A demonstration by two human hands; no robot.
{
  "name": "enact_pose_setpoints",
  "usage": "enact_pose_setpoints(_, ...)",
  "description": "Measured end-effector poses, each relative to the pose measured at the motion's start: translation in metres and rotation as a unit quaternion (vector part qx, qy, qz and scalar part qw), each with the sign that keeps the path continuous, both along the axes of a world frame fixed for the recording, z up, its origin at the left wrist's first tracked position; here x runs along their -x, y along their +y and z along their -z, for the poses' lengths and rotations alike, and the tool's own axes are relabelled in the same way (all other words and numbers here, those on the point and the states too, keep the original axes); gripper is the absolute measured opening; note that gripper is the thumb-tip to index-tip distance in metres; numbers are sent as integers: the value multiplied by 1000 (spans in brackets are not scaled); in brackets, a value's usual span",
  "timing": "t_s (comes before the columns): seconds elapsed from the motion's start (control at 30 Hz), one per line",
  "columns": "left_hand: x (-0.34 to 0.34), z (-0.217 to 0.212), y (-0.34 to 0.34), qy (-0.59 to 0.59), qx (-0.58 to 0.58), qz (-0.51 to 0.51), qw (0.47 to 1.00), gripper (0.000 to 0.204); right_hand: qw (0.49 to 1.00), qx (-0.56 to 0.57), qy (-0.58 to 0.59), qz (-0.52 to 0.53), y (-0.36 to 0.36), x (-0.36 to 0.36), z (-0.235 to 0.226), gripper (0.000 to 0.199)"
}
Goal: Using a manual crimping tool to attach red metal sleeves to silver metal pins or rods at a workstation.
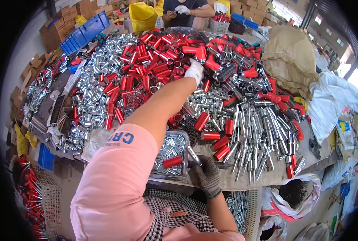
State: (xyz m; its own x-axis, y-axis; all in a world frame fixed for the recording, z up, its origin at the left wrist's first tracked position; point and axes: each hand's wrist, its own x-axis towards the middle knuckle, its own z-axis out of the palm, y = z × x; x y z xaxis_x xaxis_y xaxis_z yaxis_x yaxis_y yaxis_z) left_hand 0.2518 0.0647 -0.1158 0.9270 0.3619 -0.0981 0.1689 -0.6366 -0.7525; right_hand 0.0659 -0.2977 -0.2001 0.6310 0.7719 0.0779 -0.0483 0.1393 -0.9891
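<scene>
My left hand (pixel 194 72), in a white glove, reaches out to the far middle of the heap. Its fingers go down against a red pistol-shaped handle (pixel 195 51) and are partly hidden, so their grip does not show. Near the table's front edge my right hand (pixel 208 176), in a grey glove, is closed around a silver metal tube (pixel 194 156), which tilts up to the left. Beside it stands a clear tray (pixel 183 175) of small silver pins (pixel 171 146), with a red sleeve (pixel 172 162) lying on top.
Silver collars (pixel 91 86), red sleeves (pixel 163 70) and long silver rods (pixel 251 136) cover the table. A blue crate (pixel 84 34) leans at the far left. Across the table sits a person (pixel 183 12) with one white glove. Sacks (pixel 289 52) stand at the right.
</scene>
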Motion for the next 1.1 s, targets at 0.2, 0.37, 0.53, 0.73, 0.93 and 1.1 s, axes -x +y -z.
enact_pose_setpoints(0.2, 27, 6, -4, -142, 86, 86, 982, 30, 997, -58, 41, 21, -3, -2, 11, 31)
enact_pose_setpoints(0.37, 74, -34, 5, -339, 292, 183, 876, 22, 994, -63, 42, 75, -2, -7, 5, 41)
enact_pose_setpoints(0.53, 184, -97, -36, -489, 550, 50, 675, 22, 980, -127, 143, 48, 3, -9, 5, 33)
enact_pose_setpoints(0.73, 303, -98, -81, -508, 790, 5, 342, 45, 995, -67, 29, 71, -6, 13, -22, 26)
enact_pose_setpoints(0.93, 416, -77, -180, -421, 782, -4, 459, 16, 951, 41, -305, -25, -11, 62, -52, 30)
enact_pose_setpoints(1.1, 445, -35, -207, -323, 737, 116, 582, 25, 970, -71, -52, -227, -4, 113, -53, 84)
